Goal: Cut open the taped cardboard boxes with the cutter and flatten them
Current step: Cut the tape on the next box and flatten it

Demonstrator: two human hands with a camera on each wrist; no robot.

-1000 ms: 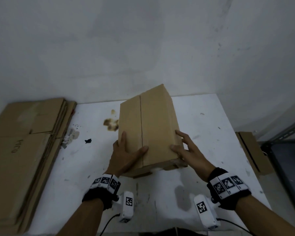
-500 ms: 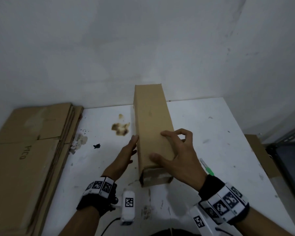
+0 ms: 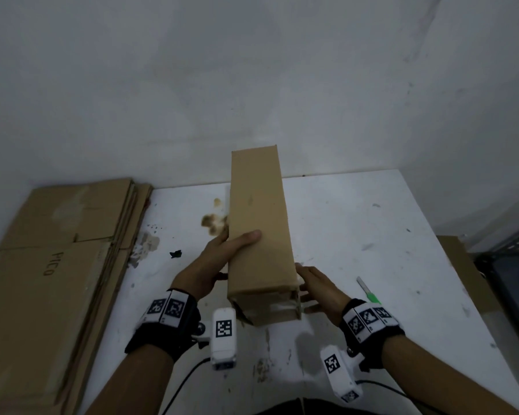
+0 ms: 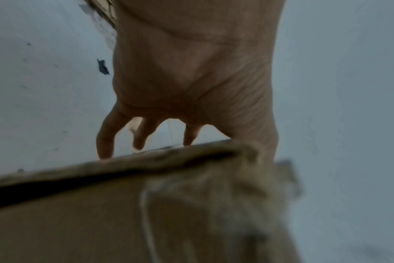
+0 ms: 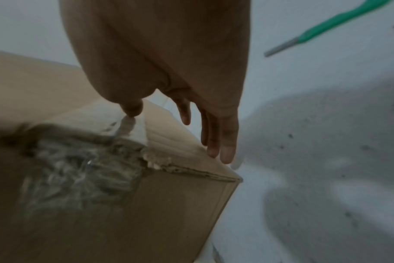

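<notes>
We see a long, narrow cardboard box (image 3: 259, 223) lying lengthwise on the white surface (image 3: 357, 235), its far end toward the wall and its near end between the two wrists. The left hand (image 3: 213, 265) grips the box's left side: the thumb lies across the top face, while the fingers go down the left wall — from the head view they are hidden behind the box, and the left wrist view shows only three fingertips dipping past a blurred cardboard edge. The right hand (image 3: 318, 286) lies flat against the box's right wall near the near end, fingers straight and together, holding nothing. In the right wrist view the near end shows crumpled clear tape (image 5: 79, 165) and a torn corner, though blur makes the tape's extent hard to read. The green-handled cutter (image 3: 369, 290) lies on the surface just right of the right hand, apart from it; its handle runs out of the right wrist picture. A stack of flattened cardboard (image 3: 51, 259) lies to the left — cut off by the picture edge. A brown stain (image 3: 212, 221) sits partly hidden behind the box.
</notes>
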